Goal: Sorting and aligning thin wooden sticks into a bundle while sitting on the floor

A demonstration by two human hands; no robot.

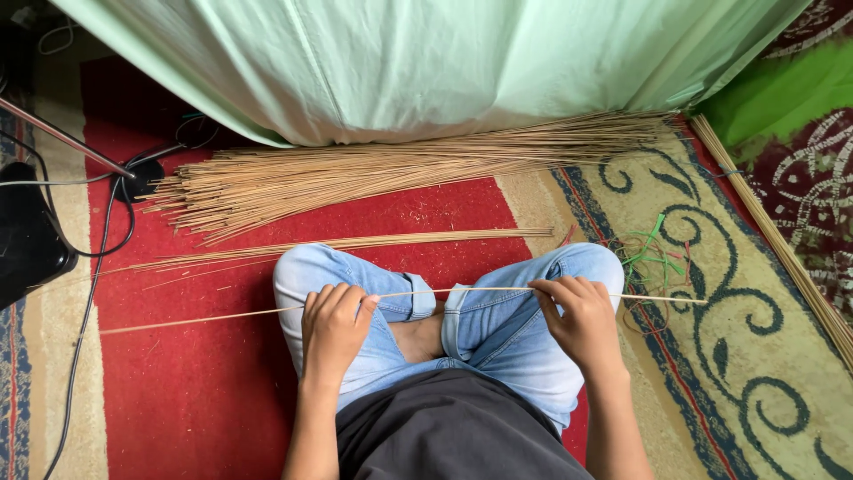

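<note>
Two stick bundles (391,173) on red carpet (204,391), perhaps bedside.

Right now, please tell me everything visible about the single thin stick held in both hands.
The thin stick is long, straight, pale tan, like a dried plant rib. It lies nearly level across the knees in blue jeans. The left hand and right hand each pinch it; both ends reach past the hands over the carpet.

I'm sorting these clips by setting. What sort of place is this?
Probably a room in a home, used for handwork on the floor: a patterned carpet, a pale green cloth hanging behind, and a pile of thin sticks beside the seated person.
</note>
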